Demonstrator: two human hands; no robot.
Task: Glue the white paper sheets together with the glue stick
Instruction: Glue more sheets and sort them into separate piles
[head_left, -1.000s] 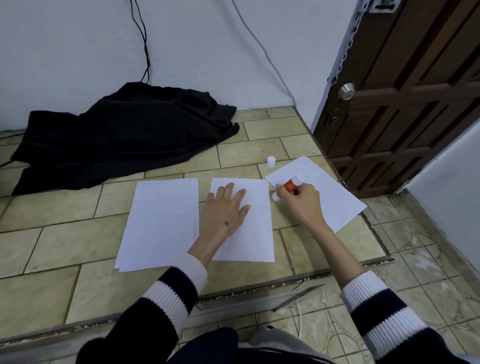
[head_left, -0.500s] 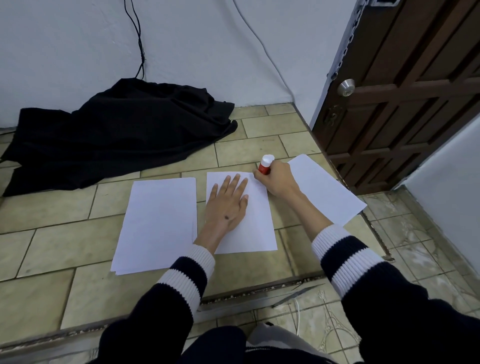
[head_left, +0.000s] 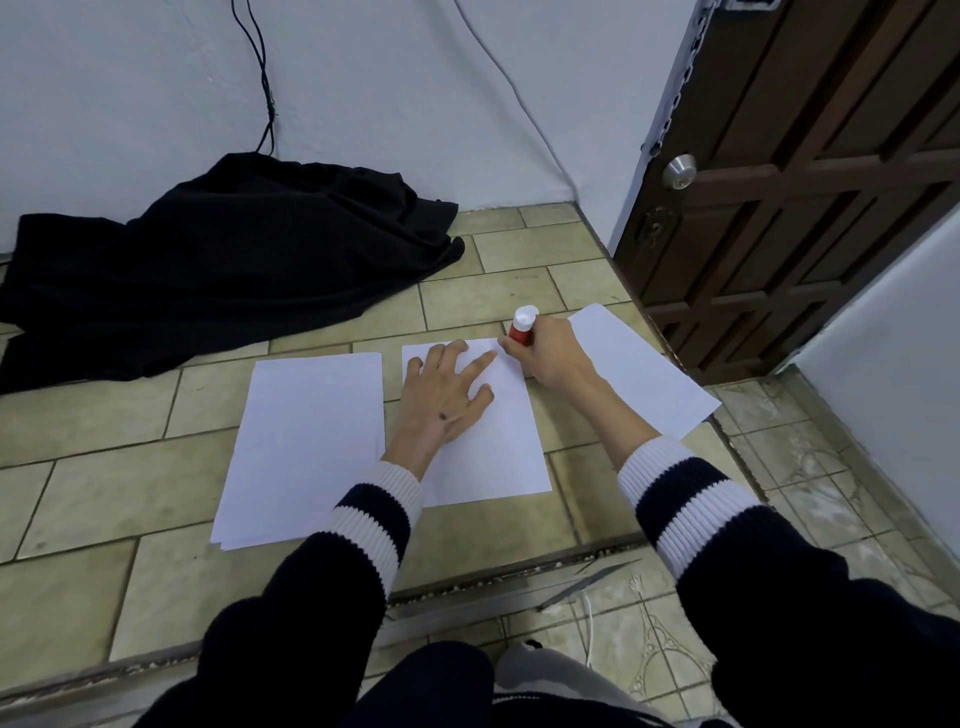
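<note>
Three lots of white paper lie on the tiled floor: a stack (head_left: 306, 441) on the left, a single middle sheet (head_left: 498, 441), and a slanted sheet (head_left: 639, 374) on the right. My left hand (head_left: 447, 400) lies flat with spread fingers on the upper part of the middle sheet. My right hand (head_left: 550, 353) grips a red glue stick (head_left: 521, 330) with a white end, held at the sheet's top right corner. Whether its tip touches the paper is hidden by my fingers.
A black cloth (head_left: 218, 260) lies heaped against the white wall at the back left, with a cable (head_left: 265, 104) hanging above it. A dark wooden door (head_left: 810, 171) stands at the right. A step edge (head_left: 467, 582) runs across just below the sheets.
My right hand carried the glue stick from over the right sheet to the top right corner of the middle sheet. The white cap that stood there is gone from view. My left hand stayed put.
</note>
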